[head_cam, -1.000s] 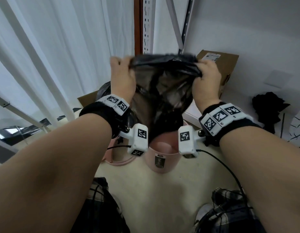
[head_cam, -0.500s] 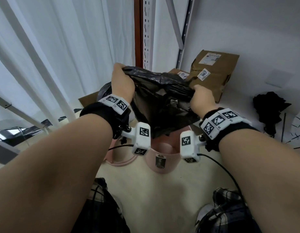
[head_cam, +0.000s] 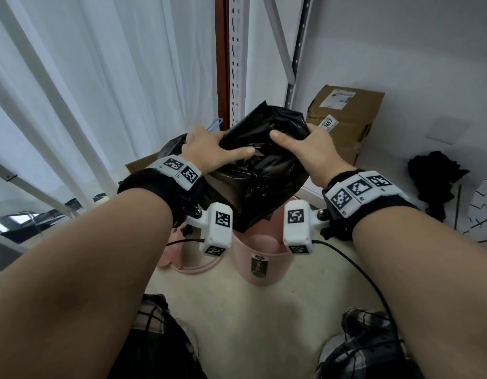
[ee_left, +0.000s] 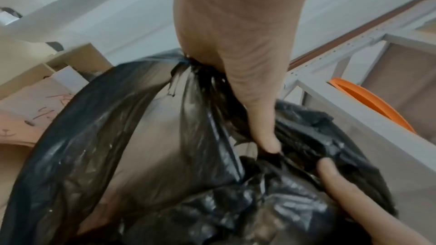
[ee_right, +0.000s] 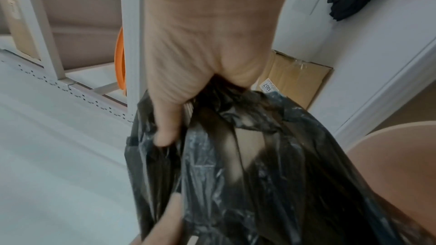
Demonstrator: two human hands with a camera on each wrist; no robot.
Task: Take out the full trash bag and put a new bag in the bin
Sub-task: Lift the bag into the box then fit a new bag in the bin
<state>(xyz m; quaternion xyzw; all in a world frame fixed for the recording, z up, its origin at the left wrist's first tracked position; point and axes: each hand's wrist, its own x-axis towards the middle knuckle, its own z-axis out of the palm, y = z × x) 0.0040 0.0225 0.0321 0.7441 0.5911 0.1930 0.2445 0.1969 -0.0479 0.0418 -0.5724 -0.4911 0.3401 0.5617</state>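
Note:
A thin black trash bag [head_cam: 264,181] hangs bunched between both hands, its lower tip just above the mouth of the pink bin [head_cam: 261,258]. My left hand [head_cam: 209,151] grips the bag's left upper edge, thumb pointing inward. My right hand [head_cam: 310,151] grips the right upper edge the same way. The left wrist view shows my left hand [ee_left: 247,81] holding gathered film [ee_left: 306,137]; the right wrist view shows my right hand [ee_right: 200,62] pinching the bag [ee_right: 259,174]. A second, filled black bag [head_cam: 172,144] sits on the floor behind my left hand.
The bin's pink lid [head_cam: 182,258] lies on the floor to its left. A cardboard box [head_cam: 346,124] leans against the wall at the back right. A black cloth [head_cam: 436,176] lies at the far right. Metal shelf posts [head_cam: 237,50] and white curtains [head_cam: 100,91] stand behind.
Both hands have dropped from chest height toward the bin and come closer together. The bag, stretched wide between them a second ago, is now bunched and lower.

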